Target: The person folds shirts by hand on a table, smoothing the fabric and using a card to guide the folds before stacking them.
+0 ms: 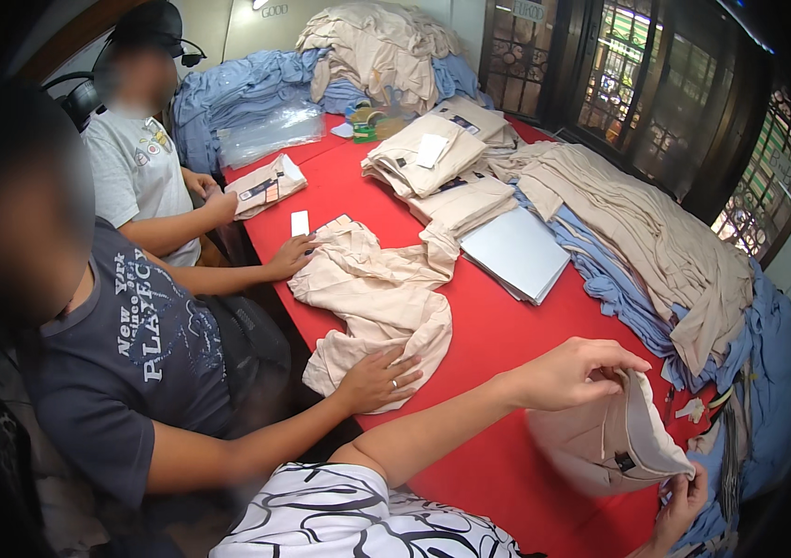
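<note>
A beige garment (591, 445) with a small dark label hangs between my two hands over the near right of the table. My left hand (577, 372) pinches one upper corner of it, thumb and fingers pressed together. Lower and nearer the right side, my right hand (685, 504) grips the other end of the same pale edge. The edge is pulled fairly straight between them, and the body of the garment is folded and slightly blurred. Part of my right hand is dim near the picture's rim.
On the red table (498, 349), a co-worker's hands rest on a spread beige garment (372, 288); another person handles a folded one (270, 186). Behind are folded garment stacks (432, 149), white sheets (516, 253) and clear plastic bags (270, 135). Beige and blue cloth piles (637, 223) line the right.
</note>
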Demonstrator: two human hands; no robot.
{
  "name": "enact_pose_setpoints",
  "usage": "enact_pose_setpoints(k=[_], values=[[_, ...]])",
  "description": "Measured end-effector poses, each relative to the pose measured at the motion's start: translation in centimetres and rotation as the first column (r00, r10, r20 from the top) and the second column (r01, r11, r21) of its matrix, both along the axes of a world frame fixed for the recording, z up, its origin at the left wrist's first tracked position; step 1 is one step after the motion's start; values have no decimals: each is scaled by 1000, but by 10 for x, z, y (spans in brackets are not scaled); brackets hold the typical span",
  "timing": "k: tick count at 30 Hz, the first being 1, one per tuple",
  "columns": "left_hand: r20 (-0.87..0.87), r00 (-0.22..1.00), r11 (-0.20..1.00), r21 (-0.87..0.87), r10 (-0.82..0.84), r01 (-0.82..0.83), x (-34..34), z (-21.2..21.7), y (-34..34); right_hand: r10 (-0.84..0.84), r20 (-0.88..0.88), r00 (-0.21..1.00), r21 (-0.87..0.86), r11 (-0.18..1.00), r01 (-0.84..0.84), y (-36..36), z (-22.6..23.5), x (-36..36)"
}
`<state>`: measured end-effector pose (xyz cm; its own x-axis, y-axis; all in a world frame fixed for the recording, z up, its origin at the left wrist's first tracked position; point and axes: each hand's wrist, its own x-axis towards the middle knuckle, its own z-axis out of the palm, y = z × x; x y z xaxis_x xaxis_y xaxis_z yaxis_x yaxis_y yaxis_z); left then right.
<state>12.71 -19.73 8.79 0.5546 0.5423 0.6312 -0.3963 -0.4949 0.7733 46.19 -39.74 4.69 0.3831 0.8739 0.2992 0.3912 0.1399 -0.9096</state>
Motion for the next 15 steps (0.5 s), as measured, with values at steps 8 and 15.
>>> enact_pose_setpoints(k=[8, 15], values=[[-447, 824, 937, 133, 347, -322, 31, -121, 76, 26, -83, 996, -230, 972, -44, 107, -92, -12], [-624, 696, 910, 61, 355, -410, 56, -198, 104, -9, -49, 999, -289, 957, -6, 151, -176, 14]])
